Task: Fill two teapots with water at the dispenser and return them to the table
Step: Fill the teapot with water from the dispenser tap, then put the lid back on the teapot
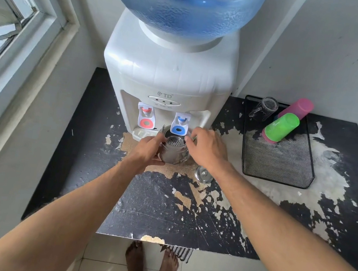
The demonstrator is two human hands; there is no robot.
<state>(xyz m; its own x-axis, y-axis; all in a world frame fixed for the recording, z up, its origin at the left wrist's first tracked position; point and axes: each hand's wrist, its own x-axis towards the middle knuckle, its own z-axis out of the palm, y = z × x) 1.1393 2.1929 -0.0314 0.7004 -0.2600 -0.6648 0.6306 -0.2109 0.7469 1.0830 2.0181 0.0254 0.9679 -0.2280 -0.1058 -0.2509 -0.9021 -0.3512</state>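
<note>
— Where's the teapot (174, 149) right now?

— Under the blue tap (180, 125) of the dispenser (168, 73), standing on the worn black counter (162, 211) just in front of the drip tray (142, 133). It's a glass pot, lid off, and I can see the metal strainer (174, 141) sitting in its mouth.

— Who's got hold of it?

— Both hands. The left hand (147, 151) is wrapped round the pot's left side, fingers curled against the glass. The right hand (206, 148) comes in from the other side, fingers bent, with the tips up at the rim and close to the tap lever. Whether it presses the lever or only grips the pot, I cannot tell from here.

— And the lid?

— The lid (203, 174) lies on the counter just right of the pot, partly hidden under the right wrist.

— Is water running?

— I can't make that out. The big blue bottle (184, 1) on top is in place, and the red tap (145, 116) is to the left of the blue one, untouched.

— Anything else on the counter?

— A black mesh tray (281, 160) off to the right, well apart from the pot. On it lie a green cup (282, 126) and a pink cup (299, 108), both tipped over, and a clear glass mug (264, 107) beside them at the far end
</note>
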